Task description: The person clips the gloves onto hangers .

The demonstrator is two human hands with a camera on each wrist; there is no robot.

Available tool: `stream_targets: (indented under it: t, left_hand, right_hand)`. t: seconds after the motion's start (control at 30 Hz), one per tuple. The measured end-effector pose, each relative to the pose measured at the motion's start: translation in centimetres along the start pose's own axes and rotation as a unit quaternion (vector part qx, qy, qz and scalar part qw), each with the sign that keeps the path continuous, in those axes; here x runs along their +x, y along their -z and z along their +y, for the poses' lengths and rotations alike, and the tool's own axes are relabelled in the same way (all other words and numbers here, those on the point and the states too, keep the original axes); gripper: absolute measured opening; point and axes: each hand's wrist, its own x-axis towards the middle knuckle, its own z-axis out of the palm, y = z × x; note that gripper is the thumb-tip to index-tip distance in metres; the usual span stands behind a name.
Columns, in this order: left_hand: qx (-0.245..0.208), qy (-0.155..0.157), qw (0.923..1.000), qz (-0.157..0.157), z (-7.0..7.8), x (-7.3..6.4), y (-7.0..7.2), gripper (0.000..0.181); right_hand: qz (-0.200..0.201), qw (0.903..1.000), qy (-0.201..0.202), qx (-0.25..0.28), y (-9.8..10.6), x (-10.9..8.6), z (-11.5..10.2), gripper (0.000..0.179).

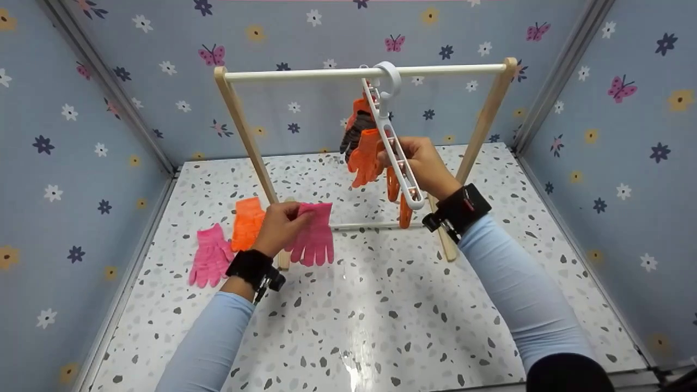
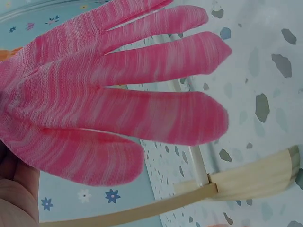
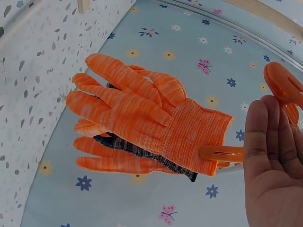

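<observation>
My left hand (image 1: 282, 224) pinches a pink knit glove (image 1: 317, 234) by its cuff, and the glove's fingers hang downward. In the left wrist view this pink glove (image 2: 118, 90) fills much of the picture. My right hand (image 1: 427, 163) is at the white clip hanger (image 1: 400, 163), its fingers at an orange clip (image 3: 284, 85); the exact grip is partly hidden. Beside that hand an orange glove (image 3: 137, 113) hangs by its cuff from another orange clip (image 3: 222, 153). A dark glove (image 1: 356, 130) and more orange knit hang behind it.
The hanger's hook (image 1: 389, 76) sits over the white rail (image 1: 305, 74) of a wooden-legged rack. On the speckled floor at the left lie a pink glove (image 1: 211, 256) and an orange glove (image 1: 249, 223). Patterned walls (image 1: 626, 136) stand around the rack.
</observation>
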Motion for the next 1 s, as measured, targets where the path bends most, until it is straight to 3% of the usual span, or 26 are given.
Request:
stream_targets:
  t: [0.33,0.73,1.0]
  left_hand:
    - [-0.016,-0.013,0.9997,0.013,1.0,0.6,-1.5,0.016]
    - [-0.023,-0.043,0.9987,0.014,2.7,1.7,-2.5,0.035]
    - [-0.011,-0.036,0.9993,0.002,4.0,2.3,-3.3,0.018]
  right_hand:
    - [-0.004,1.0000,-0.003,-0.003,0.0,0.1,0.0,0.018]
    - [-0.005,1.0000,-0.002,-0.003,0.1,0.0,-0.1,0.017]
    - [0.001,1.0000,0.008,-0.005,0.1,0.1,0.2,0.014]
